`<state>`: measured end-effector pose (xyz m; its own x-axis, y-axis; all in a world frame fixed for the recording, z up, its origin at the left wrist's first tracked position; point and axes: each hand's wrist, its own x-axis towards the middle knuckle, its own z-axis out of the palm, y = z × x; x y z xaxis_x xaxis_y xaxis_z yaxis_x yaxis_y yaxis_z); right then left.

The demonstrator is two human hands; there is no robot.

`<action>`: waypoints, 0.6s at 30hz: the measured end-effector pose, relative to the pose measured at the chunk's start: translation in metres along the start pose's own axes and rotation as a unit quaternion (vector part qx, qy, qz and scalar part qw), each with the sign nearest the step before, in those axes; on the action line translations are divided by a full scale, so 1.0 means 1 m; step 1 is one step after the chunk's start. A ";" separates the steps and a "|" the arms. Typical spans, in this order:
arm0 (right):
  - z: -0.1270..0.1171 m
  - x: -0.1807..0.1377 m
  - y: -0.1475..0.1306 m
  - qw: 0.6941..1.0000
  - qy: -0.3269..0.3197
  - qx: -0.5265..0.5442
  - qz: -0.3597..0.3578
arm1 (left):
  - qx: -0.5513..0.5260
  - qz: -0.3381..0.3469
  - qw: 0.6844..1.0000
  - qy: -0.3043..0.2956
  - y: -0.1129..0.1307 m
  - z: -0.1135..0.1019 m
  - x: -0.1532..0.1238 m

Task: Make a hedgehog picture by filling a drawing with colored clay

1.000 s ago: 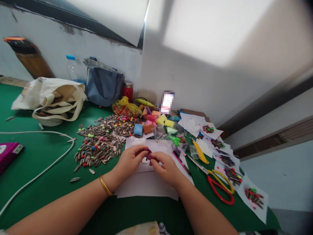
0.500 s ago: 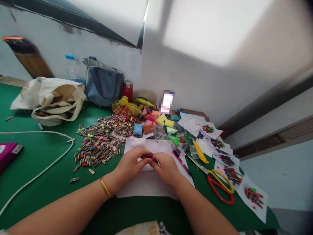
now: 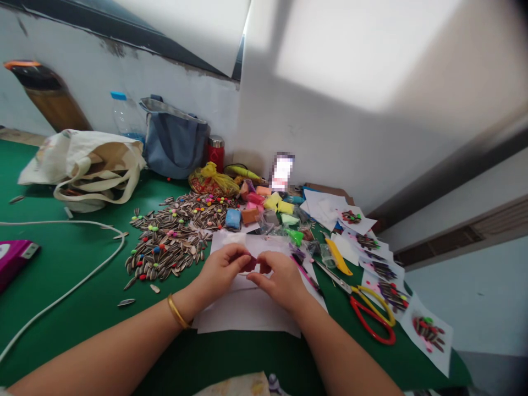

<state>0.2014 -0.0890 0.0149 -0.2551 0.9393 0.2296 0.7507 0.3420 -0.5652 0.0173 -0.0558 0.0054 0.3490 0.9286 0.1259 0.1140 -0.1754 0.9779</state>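
Observation:
My left hand [image 3: 223, 272], with a gold bangle on its wrist, is over white paper [image 3: 259, 316]. Its thumb and forefinger are closed on a small dark reddish piece [image 3: 251, 265], mostly hidden by the fingers; it looks like soft modelling clay. Close by on the right is my right hand [image 3: 281, 281], its thumb and fingers apart and curved around the gap between the hands. I see nothing held in it. Behind the hands lie soft clay blocks, among them a blue one [image 3: 233, 219], a brown one [image 3: 249, 216] and a white one [image 3: 234, 240].
Sunflower seeds [image 3: 165, 247] with coloured bits are heaped on the left. Scissors [image 3: 355, 291], a yellow cutter [image 3: 339, 257] and a pink pen [image 3: 307, 275] lie right. Seed-decorated paper cards [image 3: 427, 330] line the right edge. Bags [image 3: 175, 137] and a phone [image 3: 282, 171] stand behind.
My fingertips, which met around the small dark piece, have come apart. The right thumb and fingers have spread, and the piece stays with the left hand.

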 end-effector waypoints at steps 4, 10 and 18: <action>0.003 -0.001 -0.001 0.999 -0.015 0.016 -0.044 | 0.042 0.069 0.997 0.002 0.000 0.002 -0.002; 0.001 -0.001 0.001 0.997 -0.021 0.054 -0.041 | 0.031 0.004 0.999 0.045 0.004 -0.001 0.000; -0.006 -0.001 -0.005 0.989 -0.043 0.144 0.000 | -0.031 -0.031 0.997 0.070 0.003 -0.003 0.003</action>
<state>0.2021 -0.0920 0.0221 -0.3161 0.9336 0.1687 0.5494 0.3251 -0.7697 0.0155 -0.0527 0.0095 0.2088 0.9744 0.0836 0.0717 -0.1005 0.9924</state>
